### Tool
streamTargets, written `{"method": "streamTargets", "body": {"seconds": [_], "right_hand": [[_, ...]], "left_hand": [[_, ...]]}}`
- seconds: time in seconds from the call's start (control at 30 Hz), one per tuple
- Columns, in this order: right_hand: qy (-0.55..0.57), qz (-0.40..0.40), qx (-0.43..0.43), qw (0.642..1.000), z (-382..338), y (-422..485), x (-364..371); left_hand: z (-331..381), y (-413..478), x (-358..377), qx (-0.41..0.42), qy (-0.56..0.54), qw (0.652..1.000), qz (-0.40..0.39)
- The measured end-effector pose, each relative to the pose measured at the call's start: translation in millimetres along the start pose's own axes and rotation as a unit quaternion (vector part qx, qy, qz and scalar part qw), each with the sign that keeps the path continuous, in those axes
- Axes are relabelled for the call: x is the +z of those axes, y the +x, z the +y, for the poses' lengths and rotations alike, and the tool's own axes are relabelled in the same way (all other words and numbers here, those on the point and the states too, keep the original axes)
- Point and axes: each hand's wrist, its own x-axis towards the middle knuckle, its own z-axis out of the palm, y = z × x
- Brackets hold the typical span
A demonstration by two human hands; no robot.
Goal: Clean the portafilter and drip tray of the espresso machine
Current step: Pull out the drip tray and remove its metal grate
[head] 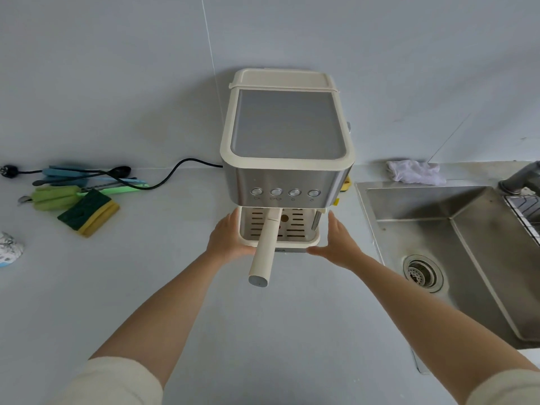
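Two bare forearms in pale rolled sleeves were seen reaching forward from the bottom of the view over a grey surface (263, 331). The left hand (230, 239) was pressed, fingers spread flat, against the left side of the cream drip tray (295, 242); the right hand (336, 244) was laid open against the tray's right front corner. Neither hand was closed into a fist; the tray appeared to be lightly clasped between the two palms. Both hands were about equally near it.

Between them, the portafilter (264, 247) was locked into the espresso machine (287, 135), its long cream handle pointed straight back toward the viewer, over the tray's front edge. A slide of the tray toward the viewer, along that same axis, was judged likely, with the handle overhead.

To the left, a green and yellow sponge (89, 213) and some brushes (87, 178) were lying. To the right, a steel sink (455, 247) was set into the surface, with a white cloth (415, 171) behind it.
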Motion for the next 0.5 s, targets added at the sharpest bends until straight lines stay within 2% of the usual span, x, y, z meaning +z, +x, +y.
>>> {"method": "streamTargets", "body": {"seconds": [0.1, 0.23, 0.37, 0.5], "right_hand": [[-0.058, -0.034, -0.029, 0.997, -3.2, 13.2, 8.1], [-0.090, -0.081, 0.004, 0.993, -3.0, 25.5, 17.3], [-0.069, -0.062, 0.000, 0.996, -3.3, 28.7, 21.8], [-0.033, -0.047, -0.007, 0.998, -2.9, 27.3, 20.9]], "left_hand": [[-1.7, 10.8, 7.5, -0.011, 0.011, 1.000, -0.014], [-5.4, 21.9, 15.3, -0.007, 0.021, 0.999, -0.043], [-11.9, 28.4, 18.0, -0.002, 0.030, 0.998, -0.057], [-15.6, 28.1, 21.1, 0.002, 0.011, 0.999, -0.040]]}}
